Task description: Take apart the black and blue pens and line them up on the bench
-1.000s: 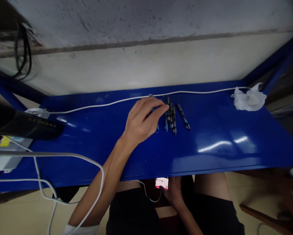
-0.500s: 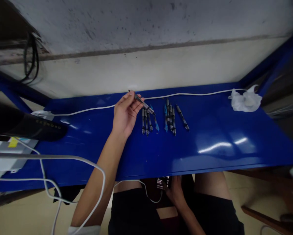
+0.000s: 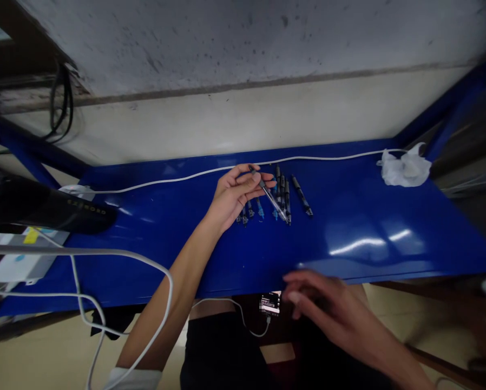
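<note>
My left hand (image 3: 237, 196) holds a clear-barrelled pen (image 3: 272, 203) between thumb and fingers, its tip end slanting down to the right over a group of pens (image 3: 282, 189) on the blue table. Below my left hand, partly covered by it, lie several more pens (image 3: 260, 208), one with blue parts. A single dark pen (image 3: 302, 195) lies apart at the right of the group. My right hand (image 3: 328, 303), blurred, hovers at the table's front edge with fingers apart and nothing visible in them. Near it, below the edge, is a lit phone (image 3: 270, 303).
The blue table (image 3: 227, 265) carries a white cable (image 3: 165, 180) along its back, a crumpled plastic bag (image 3: 405, 167) at right, and a black cylindrical object (image 3: 84, 215) and white box (image 3: 24, 262) at left. Another cable (image 3: 168, 271) loops over my left forearm.
My left hand has moved right with its pen, which now points lower over the right-hand group. My right hand has left the phone and risen to the table's front edge.
</note>
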Tool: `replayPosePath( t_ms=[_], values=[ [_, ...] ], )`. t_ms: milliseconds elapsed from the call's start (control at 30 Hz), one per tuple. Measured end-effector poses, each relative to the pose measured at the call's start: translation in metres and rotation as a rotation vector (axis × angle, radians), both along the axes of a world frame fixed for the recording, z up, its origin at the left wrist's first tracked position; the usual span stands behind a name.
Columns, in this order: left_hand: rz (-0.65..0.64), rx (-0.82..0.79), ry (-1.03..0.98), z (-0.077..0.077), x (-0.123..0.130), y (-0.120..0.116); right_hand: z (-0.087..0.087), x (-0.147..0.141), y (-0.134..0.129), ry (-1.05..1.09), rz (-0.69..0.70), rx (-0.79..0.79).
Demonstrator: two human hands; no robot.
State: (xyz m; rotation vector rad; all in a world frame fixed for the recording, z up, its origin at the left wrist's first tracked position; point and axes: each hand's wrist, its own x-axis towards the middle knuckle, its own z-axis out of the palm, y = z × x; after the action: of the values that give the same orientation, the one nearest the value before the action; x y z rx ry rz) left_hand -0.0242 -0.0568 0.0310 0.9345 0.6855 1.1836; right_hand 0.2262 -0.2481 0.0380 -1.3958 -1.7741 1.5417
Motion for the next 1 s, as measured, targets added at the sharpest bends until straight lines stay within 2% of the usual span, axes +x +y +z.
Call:
replayPosePath(
  t_ms=[67, 133, 167, 267, 367, 433, 533, 633, 767, 1000],
  values=[
    [-0.032, 0.024, 0.028, -0.002, 0.002, -0.001, 0.016, -0.005, 0.038, 0.04, -0.065, 0.111],
    [-0.026, 0.04, 0.039, -0.006, 0.003, -0.001, 0.02, -0.014, 0.081, 0.117, -0.193, 0.271],
    [-0.011, 0.044, 0.04, -0.007, 0.003, 0.0, 0.02, -0.02, 0.103, 0.132, -0.189, 0.315],
    [0.085, 0.039, 0.025, -0.012, 0.001, 0.005, 0.013, -0.041, 0.166, 0.123, -0.052, 0.409],
    [0.237, 0.039, -0.049, -0.015, -0.003, 0.011, 0.002, -0.063, 0.214, -0.023, 0.004, 0.758],
    [0.324, 0.05, -0.099, -0.016, -0.007, 0.014, -0.009, -0.075, 0.233, -0.079, 0.025, 0.916],
    [0.385, 0.066, -0.081, -0.015, -0.011, 0.016, -0.024, -0.085, 0.241, -0.145, 0.072, 0.963],
    [0.374, 0.088, 0.003, -0.014, -0.012, 0.014, -0.033, -0.085, 0.231, -0.263, 0.088, 0.967],
    [0.3, 0.094, 0.081, -0.011, -0.01, 0.01, -0.032, -0.076, 0.219, -0.38, 0.095, 0.987],
    [0.239, 0.085, 0.081, -0.01, -0.013, 0.009, -0.033, -0.069, 0.225, -0.401, 0.052, 1.047]
  ],
)
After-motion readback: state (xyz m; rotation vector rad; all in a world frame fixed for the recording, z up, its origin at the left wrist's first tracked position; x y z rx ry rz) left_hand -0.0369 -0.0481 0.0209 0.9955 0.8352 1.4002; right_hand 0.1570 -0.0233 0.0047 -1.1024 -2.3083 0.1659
